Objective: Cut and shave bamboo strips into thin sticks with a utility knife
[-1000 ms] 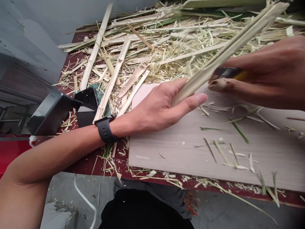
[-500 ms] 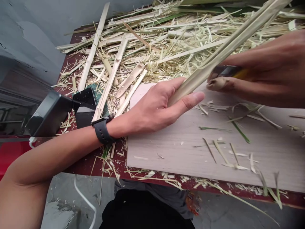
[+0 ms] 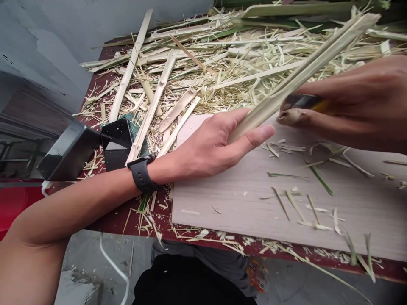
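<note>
A pale split bamboo strip (image 3: 295, 82) slants up to the right from my left hand (image 3: 213, 142). My left thumb and fingers are closed round its lower end, and a dark watch is on that wrist. My right hand (image 3: 359, 106) is shut on a black and yellow utility knife (image 3: 302, 101), held against or just beside the strip's lower edge. Its blade is not clearly visible, and part of the handle is hidden by my fingers. Under both hands lies a light wooden board (image 3: 222, 199) with several thin shavings (image 3: 295, 205) on it.
Bamboo strips (image 3: 152, 106) and a thick heap of shavings (image 3: 241, 80) cover the back of the dark red table (image 3: 127, 220). At the left are a phone (image 3: 117, 135) and a dark box-shaped object (image 3: 68, 150). A grey wall (image 3: 63, 34) stands behind.
The view has shifted slightly, so the table appears a little lower and further right. The strip's far end sits a bit lower. Both hands keep their grips.
</note>
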A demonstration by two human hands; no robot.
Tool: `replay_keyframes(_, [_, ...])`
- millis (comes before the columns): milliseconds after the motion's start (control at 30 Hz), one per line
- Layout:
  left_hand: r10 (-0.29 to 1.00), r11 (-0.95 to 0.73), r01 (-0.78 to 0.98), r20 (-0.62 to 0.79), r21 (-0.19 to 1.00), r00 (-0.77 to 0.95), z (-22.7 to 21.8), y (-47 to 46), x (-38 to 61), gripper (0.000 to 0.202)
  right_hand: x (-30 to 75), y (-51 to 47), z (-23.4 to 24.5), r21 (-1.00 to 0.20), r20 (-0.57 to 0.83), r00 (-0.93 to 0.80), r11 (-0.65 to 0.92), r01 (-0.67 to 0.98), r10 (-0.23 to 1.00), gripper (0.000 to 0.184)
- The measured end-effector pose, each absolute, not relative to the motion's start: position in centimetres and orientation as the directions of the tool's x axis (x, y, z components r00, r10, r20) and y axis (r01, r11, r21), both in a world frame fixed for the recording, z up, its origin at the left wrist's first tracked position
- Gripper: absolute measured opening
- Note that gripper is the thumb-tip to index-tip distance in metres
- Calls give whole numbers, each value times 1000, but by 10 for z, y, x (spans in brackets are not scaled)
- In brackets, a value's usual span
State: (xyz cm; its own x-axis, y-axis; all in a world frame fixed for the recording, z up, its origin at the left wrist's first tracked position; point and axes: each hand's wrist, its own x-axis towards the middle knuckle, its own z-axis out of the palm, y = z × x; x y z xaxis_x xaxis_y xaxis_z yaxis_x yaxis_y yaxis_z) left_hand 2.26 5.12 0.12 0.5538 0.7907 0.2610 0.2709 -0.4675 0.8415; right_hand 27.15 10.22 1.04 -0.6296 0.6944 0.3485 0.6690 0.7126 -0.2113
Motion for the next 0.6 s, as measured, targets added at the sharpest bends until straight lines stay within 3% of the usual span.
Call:
replay_keyframes(267, [791, -448, 252, 249, 858, 558, -2, 52, 22, 55, 273, 103, 11, -179, 383, -612, 706, 685, 691, 72])
replay_keyframes(433, [798, -406, 218, 228, 887, 558, -1, 53, 22, 47, 269, 104, 12, -262, 324, -690, 763, 591, 647, 72])
replay_keyframes(600, [794, -390, 202, 217, 899, 568, -1, 53, 21, 45, 274, 104, 12, -195, 363, -615, 703, 684, 700, 71])
